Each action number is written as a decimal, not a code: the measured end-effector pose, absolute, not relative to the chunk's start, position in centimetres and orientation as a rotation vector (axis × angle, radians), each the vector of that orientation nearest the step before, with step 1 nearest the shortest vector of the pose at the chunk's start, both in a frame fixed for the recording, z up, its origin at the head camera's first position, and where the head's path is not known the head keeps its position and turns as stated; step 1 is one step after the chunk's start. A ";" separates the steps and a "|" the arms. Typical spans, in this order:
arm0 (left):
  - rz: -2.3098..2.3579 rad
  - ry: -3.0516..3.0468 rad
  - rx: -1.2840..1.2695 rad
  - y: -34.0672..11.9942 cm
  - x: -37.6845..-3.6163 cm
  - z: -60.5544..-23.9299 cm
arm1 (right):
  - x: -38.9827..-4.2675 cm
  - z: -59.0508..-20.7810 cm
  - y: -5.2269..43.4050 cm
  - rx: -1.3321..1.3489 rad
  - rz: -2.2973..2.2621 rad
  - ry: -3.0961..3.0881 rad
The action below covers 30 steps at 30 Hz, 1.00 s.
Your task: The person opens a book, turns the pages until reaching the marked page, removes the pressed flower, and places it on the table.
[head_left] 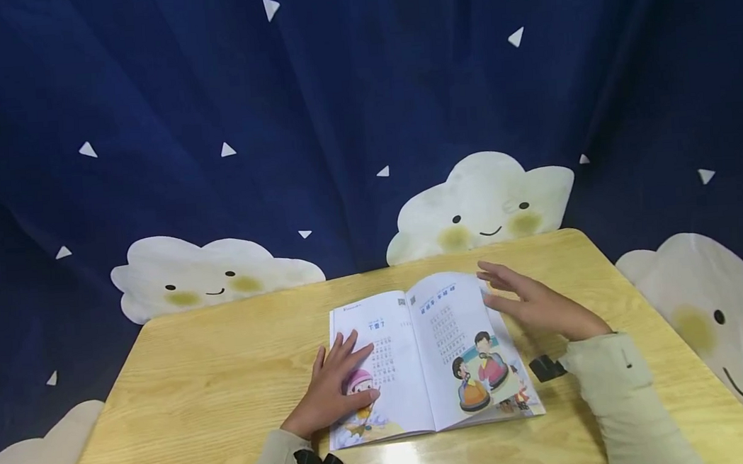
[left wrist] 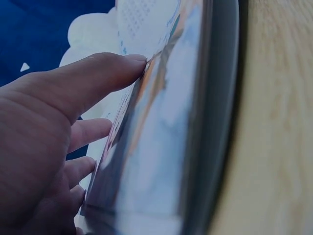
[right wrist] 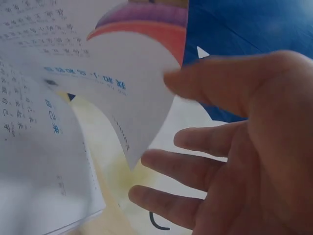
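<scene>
An open picture book [head_left: 409,400] lies on the table, with printed text and coloured drawings on both pages. My left hand [head_left: 331,392] rests on the left page, fingers spread over the drawing of a figure in a pink hat. In the left wrist view, the thumb [left wrist: 110,73] lies on that page near its edge. At the book's right side, my right hand [head_left: 542,310] has its fingers extended and apart. Beside its thumb, the right-hand page [right wrist: 142,93] stands raised and curved in the right wrist view. Part of another illustrated page [head_left: 523,399] shows beneath it.
The wooden table [head_left: 215,383] extends to both sides of the book. Behind it hangs a dark blue curtain [head_left: 338,106] with white triangles and smiling clouds. Black straps with small mounts [head_left: 546,368] sit at both wrists.
</scene>
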<state>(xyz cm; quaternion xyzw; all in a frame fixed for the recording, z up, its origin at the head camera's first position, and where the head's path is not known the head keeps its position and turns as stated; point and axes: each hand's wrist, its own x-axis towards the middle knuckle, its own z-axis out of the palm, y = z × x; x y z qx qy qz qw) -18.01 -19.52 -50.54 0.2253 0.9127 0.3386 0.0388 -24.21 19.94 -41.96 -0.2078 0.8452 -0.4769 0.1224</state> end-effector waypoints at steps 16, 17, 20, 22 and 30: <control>1.018 2.816 0.699 -19.7 -18.1 -50.7 | -21.9 -40.0 17.4 -0.649 -1.137 2.532; 1.020 2.818 0.700 -19.7 -18.1 -50.7 | -21.7 -39.9 17.0 -0.653 -1.127 2.525; 1.032 2.812 0.697 -19.7 -18.1 -50.5 | -21.4 -39.8 15.9 -0.665 -1.089 2.496; 1.026 2.805 0.688 -19.6 -18.1 -50.5 | -21.2 -40.0 15.0 -0.687 -1.065 2.474; 1.025 2.813 0.669 -19.4 -17.9 -50.7 | -20.4 -40.9 12.2 -0.774 -0.911 2.515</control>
